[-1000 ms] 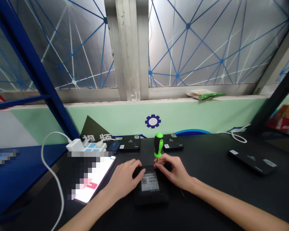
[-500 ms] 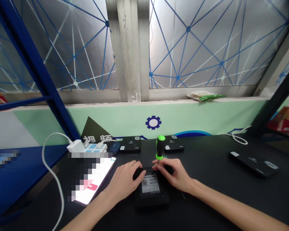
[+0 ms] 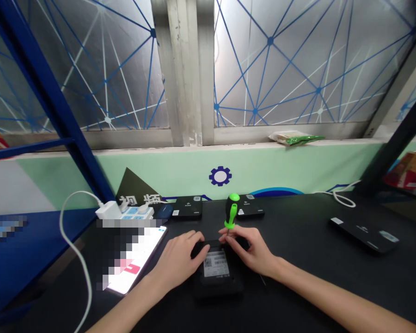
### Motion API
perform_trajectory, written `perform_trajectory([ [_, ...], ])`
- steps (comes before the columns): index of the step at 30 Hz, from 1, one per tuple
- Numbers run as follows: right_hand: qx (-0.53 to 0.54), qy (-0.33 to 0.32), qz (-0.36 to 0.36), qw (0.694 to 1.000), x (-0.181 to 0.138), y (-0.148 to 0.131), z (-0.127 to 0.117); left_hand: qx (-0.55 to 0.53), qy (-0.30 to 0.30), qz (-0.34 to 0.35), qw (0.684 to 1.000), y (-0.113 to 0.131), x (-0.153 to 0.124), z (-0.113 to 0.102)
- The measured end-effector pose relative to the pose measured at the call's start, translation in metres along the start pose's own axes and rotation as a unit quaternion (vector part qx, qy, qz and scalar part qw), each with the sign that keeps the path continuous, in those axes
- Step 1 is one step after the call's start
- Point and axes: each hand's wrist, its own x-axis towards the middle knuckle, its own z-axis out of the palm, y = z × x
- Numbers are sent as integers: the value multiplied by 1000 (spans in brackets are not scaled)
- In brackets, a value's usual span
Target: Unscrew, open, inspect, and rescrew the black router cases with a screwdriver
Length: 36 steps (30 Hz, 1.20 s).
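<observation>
1. Box lies label up on the table, well in from the back edge, between my two hands.
2. Cable, white, curves along the table's left edge up to a charger, which is plugged into the power strip at the back left corner.
3. Phone, lit and partly pixelated, lies slantwise between the table's left edge and my left forearm.
4. Blue case and, just right of it, the left back box lie along the back edge.
5. My left hand is bent around the box's far left corner, thumb on the label side.
6. Screwdriver stands nearly upright at the box's far end, its black-and-green handle uppermost. The tip is hidden by my fingers. Behind it, at the back edge, is the right back box.
7. My right hand pinches the shaft just under the handle, between thumb and fingers. A thin rod shows below my wrist.
8. Cord, white and looped, lies by the back right corner; nearer the right edge, a slanted flat box.
</observation>
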Motion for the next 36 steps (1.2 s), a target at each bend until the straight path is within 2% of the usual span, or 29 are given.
perform_trajectory([
  [3, 0, -9, -6, 1000, -2, 2, -1, 1, 1, 1, 1000, 0, 0, 0],
  [11, -19, 20, 15, 1000, 1, 5, 3, 3, -5, 0, 1000, 2, 1, -1],
  [19, -1, -10, -1, 1000, 0, 2, -1, 1, 0, -3, 1000, 2, 0, -2],
  [26, -12, 27, 20, 999, 1, 8, 4, -1, -1, 3, 1000, 1, 0, -1],
  [36, -4, -6, -1, 1000, -2, 4, -1, 6, -6, -2, 1000, 1, 0, -1],
])
